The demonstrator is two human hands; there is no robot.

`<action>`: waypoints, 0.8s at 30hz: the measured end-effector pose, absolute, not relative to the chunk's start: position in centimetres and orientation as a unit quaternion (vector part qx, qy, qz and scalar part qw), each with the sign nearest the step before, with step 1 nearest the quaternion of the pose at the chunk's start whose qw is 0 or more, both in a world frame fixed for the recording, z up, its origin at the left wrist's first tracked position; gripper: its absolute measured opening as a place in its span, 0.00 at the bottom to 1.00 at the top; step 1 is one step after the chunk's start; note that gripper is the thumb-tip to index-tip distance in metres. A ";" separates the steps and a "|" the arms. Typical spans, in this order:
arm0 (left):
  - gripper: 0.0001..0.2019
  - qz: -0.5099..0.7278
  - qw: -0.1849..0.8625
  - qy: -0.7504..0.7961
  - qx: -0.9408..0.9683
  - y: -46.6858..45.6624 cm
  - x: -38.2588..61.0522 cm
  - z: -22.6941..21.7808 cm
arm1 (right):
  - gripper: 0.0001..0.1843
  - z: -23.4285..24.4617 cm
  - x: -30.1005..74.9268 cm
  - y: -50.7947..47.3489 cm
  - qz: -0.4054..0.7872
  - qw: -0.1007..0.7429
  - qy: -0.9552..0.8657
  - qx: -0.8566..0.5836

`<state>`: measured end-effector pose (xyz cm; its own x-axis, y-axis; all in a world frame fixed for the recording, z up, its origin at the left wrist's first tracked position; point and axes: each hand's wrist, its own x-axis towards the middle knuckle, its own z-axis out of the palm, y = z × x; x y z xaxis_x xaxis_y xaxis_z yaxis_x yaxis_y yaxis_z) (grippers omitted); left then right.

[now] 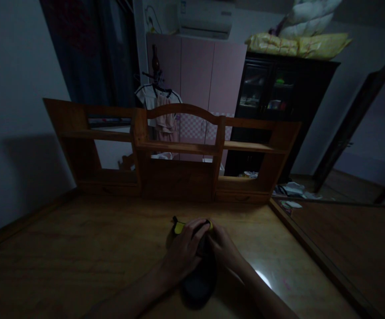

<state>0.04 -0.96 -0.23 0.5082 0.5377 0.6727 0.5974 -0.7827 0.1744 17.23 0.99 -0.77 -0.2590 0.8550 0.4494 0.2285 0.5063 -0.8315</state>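
Observation:
A dark shoe (199, 283) with a yellow lining rests on the wooden table, its rounded toe pointing toward me. At its far end a small black tab sticks up beside the yellow. My left hand (184, 250) lies over the shoe's opening from the left, fingers bent round its upper. From the right, my right hand (224, 248) grips the shoe's edge near a second patch of yellow, its fingertips partly hidden. Both hands are closed on the shoe and nearly touch each other. The room is dim, so details of the upper are hard to make out.
A wooden shelf unit (177, 146) with open compartments stands along the back of the table (62, 252). A raised wooden edge (312, 248) borders the right side. White wall (16, 115) rises at the left. Pink wardrobe doors (195, 75) and a dark cabinet (298, 84) stand beyond.

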 end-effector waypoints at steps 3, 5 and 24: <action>0.37 -0.375 0.021 -0.324 -0.868 -0.9 0.0 -0.4 | 0.18 -0.7 17.3 0.9 0.325 0.471 -0.725 -0.383; 0.37 -0.385 0.013 -0.322 -0.865 -0.9 0.1 -0.5 | 0.17 -0.5 17.3 0.9 0.329 0.469 -0.728 -0.376; 0.37 -0.352 -0.132 -0.296 -0.878 -0.5 -0.4 1.2 | 0.16 -1.3 17.6 0.9 0.197 0.419 -0.752 -0.469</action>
